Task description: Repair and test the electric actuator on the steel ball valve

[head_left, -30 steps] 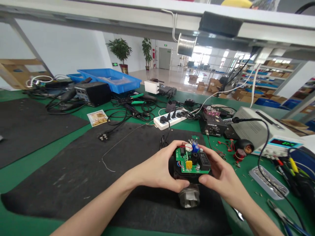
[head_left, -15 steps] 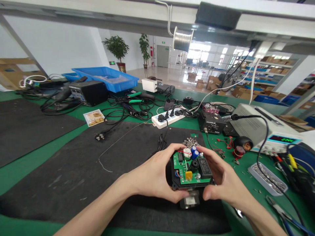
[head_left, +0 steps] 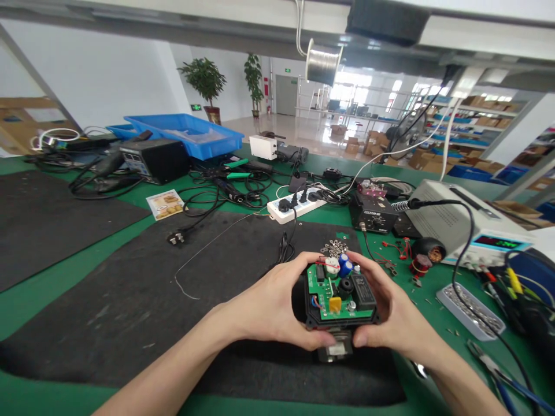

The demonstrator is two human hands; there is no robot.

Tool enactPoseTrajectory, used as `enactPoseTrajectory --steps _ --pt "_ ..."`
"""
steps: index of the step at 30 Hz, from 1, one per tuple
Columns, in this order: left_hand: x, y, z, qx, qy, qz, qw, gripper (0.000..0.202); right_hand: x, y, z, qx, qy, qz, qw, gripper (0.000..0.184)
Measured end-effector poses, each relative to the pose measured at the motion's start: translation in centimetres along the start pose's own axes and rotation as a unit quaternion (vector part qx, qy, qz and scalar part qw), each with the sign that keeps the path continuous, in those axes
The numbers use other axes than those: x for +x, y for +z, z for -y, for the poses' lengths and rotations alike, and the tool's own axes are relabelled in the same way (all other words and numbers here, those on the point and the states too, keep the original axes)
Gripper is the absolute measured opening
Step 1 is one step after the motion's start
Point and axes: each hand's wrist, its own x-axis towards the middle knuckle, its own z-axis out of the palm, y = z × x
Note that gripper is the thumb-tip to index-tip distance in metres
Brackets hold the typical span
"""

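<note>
A green circuit board (head_left: 340,292) with blue and white capacitors, a yellow part and a black relay sits in a black housing. Both hands hold that housing over the black mat (head_left: 143,289). My left hand (head_left: 277,306) wraps its left side, thumb along the front edge. My right hand (head_left: 388,312) cups the right side, fingers curled round the back. A grey metal fitting (head_left: 336,349) sticks out under the housing towards me.
A heap of small screws (head_left: 333,248) lies just beyond the board. A white power strip (head_left: 297,207), a black soldering station (head_left: 373,215), a bench power supply (head_left: 463,228), a white parts tray (head_left: 470,310) and pliers (head_left: 498,372) crowd the right. Cables and a blue bin (head_left: 186,132) lie behind.
Both hands kept their hold on the housing and shifted it slightly; the right fingers closed further round its right side. The view drifted a little.
</note>
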Motion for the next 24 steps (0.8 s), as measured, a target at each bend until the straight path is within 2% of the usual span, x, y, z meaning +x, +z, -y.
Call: enactPoseTrajectory --steps 3,5,7,9,11,13,15,19,21,24 --pt "0.1 -0.2 0.1 -0.016 0.002 -0.006 1.000 0.106 0.0 -0.6 0.0 0.024 0.010 0.009 1.000 0.107" --pt "0.3 -0.1 0.2 -0.031 0.004 -0.013 0.999 0.102 -0.1 -1.2 -0.1 0.031 0.018 -0.001 0.999 0.104" --pt "0.4 0.0 0.5 -0.049 -0.013 -0.012 0.999 0.089 -0.2 -2.1 -0.2 0.033 0.024 -0.015 0.999 0.093" --pt "0.6 0.4 0.8 -0.047 -0.042 -0.017 0.998 0.072 -0.3 -2.9 -0.2 0.031 0.032 -0.028 0.999 0.073" --pt "0.8 0.7 1.0 -0.026 -0.062 -0.043 0.997 0.060 -0.4 -3.5 -0.2 0.032 0.044 -0.048 0.997 0.055" --pt "0.9 1.1 0.9 -0.007 -0.061 -0.075 0.995 0.048 -0.4 -3.9 -0.1 0.038 0.050 -0.069 0.996 0.047" --pt "1.0 1.3 0.7 0.002 -0.056 -0.095 0.994 0.039 -0.3 -3.9 0.0 0.050 0.044 -0.055 0.996 0.055" --pt "1.2 1.4 0.3 -0.013 -0.069 -0.091 0.993 0.038 0.2 -3.0 0.0 0.058 0.011 -0.001 0.998 0.097" --pt "1.2 1.3 0.4 -0.030 -0.076 -0.082 0.993 0.047 0.5 -2.3 0.0 0.047 -0.002 -0.015 0.999 0.103" --pt "1.0 1.1 0.7 -0.057 -0.087 -0.075 0.992 0.070 0.8 -1.4 -0.2 0.017 -0.021 -0.043 0.999 0.102"
